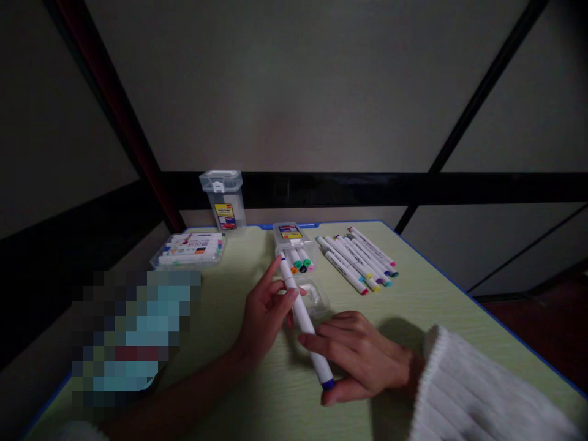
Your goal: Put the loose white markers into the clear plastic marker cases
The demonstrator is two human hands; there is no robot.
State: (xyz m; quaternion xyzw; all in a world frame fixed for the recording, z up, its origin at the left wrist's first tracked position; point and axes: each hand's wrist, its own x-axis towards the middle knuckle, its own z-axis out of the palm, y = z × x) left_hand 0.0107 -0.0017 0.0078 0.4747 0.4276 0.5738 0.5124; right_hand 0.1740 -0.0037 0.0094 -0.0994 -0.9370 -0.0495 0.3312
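A white marker (304,320) with dark blue ends slants between my two hands above the table. My left hand (265,311) pinches its upper part, a finger near the far tip. Lower down, my right hand (356,354) grips the same marker, its thumb at the dark blue near end. Just beyond lies a clear plastic case (287,235) on its side, its opening towards me, with several markers (298,262) inside, coloured ends showing. The case's open lid (316,298) rests on the table, partly hidden behind my left hand and the held marker.
Several white markers (358,260) lie side by side to the right of the case. A clear case full of markers (190,250) lies at the back left; another clear case (225,199) stands upright behind it. A blurred-out item (142,334) covers the left side of the blue-edged table (436,318).
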